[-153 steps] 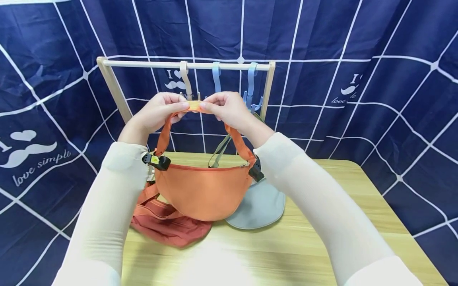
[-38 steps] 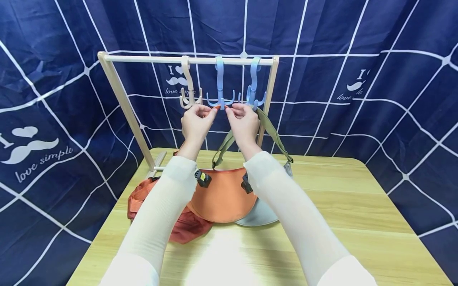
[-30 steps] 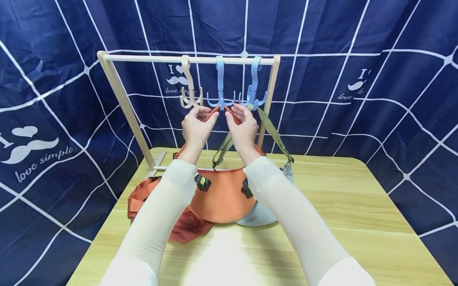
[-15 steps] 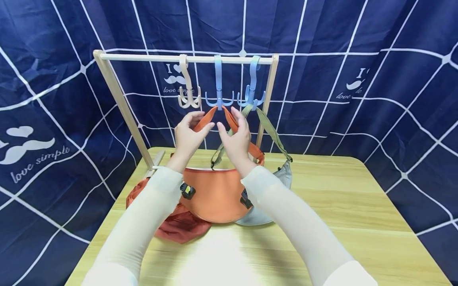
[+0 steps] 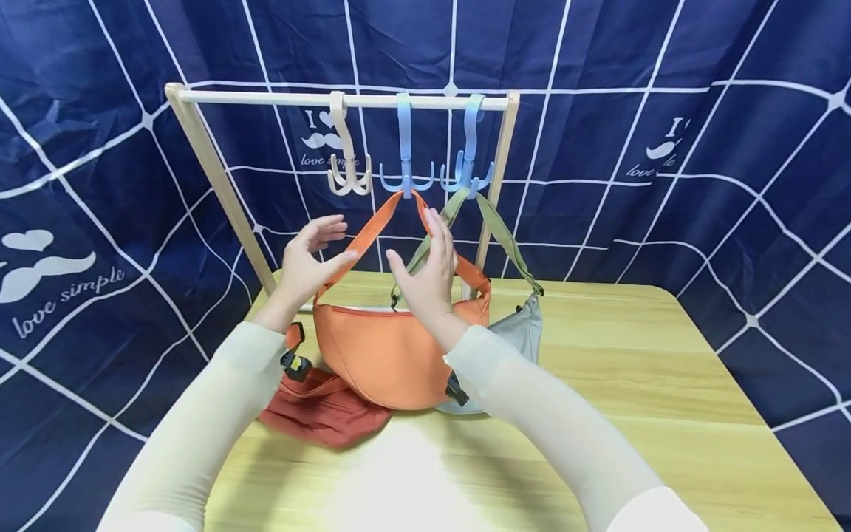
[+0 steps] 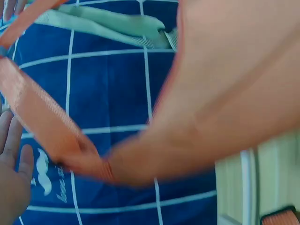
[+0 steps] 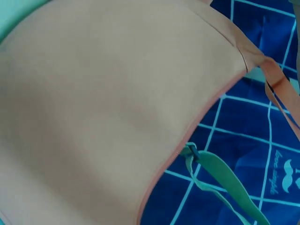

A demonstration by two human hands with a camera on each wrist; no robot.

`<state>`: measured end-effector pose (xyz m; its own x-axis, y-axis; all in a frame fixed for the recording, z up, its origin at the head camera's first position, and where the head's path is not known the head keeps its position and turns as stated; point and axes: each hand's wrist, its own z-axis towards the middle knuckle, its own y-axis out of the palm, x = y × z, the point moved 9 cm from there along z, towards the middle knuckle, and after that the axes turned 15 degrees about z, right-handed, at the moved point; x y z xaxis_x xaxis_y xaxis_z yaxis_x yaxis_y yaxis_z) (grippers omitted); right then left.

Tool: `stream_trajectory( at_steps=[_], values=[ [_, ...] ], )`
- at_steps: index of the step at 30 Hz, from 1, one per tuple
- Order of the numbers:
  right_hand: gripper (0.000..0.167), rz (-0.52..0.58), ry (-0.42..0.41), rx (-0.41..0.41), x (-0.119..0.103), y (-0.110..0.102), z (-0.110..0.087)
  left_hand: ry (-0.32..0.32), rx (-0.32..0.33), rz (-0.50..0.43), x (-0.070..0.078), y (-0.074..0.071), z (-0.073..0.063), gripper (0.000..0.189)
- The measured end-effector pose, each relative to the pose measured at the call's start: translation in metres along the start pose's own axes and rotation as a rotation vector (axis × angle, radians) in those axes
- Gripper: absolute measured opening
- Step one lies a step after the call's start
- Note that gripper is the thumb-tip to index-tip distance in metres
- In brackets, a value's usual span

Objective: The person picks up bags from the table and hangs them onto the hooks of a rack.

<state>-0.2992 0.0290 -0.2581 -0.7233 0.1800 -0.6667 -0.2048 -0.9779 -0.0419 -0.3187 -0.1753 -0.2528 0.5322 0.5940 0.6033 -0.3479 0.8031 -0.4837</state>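
In the head view, the orange bag (image 5: 379,355) hangs by its strap (image 5: 375,225) from the middle hook (image 5: 406,177), toward the back edge of the surface (image 5: 631,391), left of that edge's midpoint. The left hand (image 5: 312,258) and right hand (image 5: 428,273) flank the strap with fingers extended, gripping nothing; whether either brushes it cannot be told. The grey bag (image 5: 525,326), its olive strap (image 5: 501,233) on the right-hand hook (image 5: 469,159), sits partly behind; the red bag (image 5: 329,414) lies toward the surface's left edge.

The left wrist view shows the left hand's fingers nearly straight beside the strap. A thumb snagging that loop could well lift it off its prong.

In the right wrist view, the orange bag fills most of the frame. The olive strap shows beyond it; a nudge against both could tangle them.
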Motion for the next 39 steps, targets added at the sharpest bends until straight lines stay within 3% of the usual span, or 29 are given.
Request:
stream_trajectory(
  at_steps=[3, 8, 12, 19, 23, 26, 31, 39],
  values=[
    [0.073, 0.009, -0.028, -0.022, -0.002, 0.004, -0.007, -0.025, -0.025, -0.002, -0.009, -0.009, -0.008, 0.056],
    [0.073, 0.053, -0.041, -0.068, -0.003, 0.013, -0.02, -0.062, -0.068, 0.008, -0.005, -0.027, -0.024, 0.052],
    [0.071, 0.12, 0.004, -0.125, -0.003, 0.024, -0.031, -0.089, -0.107, 0.03, -0.007, -0.037, -0.036, 0.049],
    [0.071, 0.174, 0.076, -0.219, -0.001, 0.044, -0.054, -0.074, -0.179, 0.088, -0.02, -0.048, -0.056, 0.046],
    [0.07, 0.195, 0.139, -0.287, 0.001, 0.056, -0.068, -0.038, -0.241, 0.09, -0.027, -0.049, -0.065, 0.045],
    [0.069, 0.208, 0.207, -0.34, 0.002, 0.066, -0.08, -0.016, -0.297, 0.074, -0.041, -0.047, -0.07, 0.048],
    [0.069, 0.225, 0.285, -0.426, 0.0, 0.081, -0.097, -0.037, -0.4, 0.051, -0.073, -0.044, -0.083, 0.056],
    [0.07, 0.232, 0.351, -0.591, 0.003, 0.101, -0.128, -0.052, -0.572, 0.035, -0.09, -0.04, -0.105, 0.056]
  ],
)
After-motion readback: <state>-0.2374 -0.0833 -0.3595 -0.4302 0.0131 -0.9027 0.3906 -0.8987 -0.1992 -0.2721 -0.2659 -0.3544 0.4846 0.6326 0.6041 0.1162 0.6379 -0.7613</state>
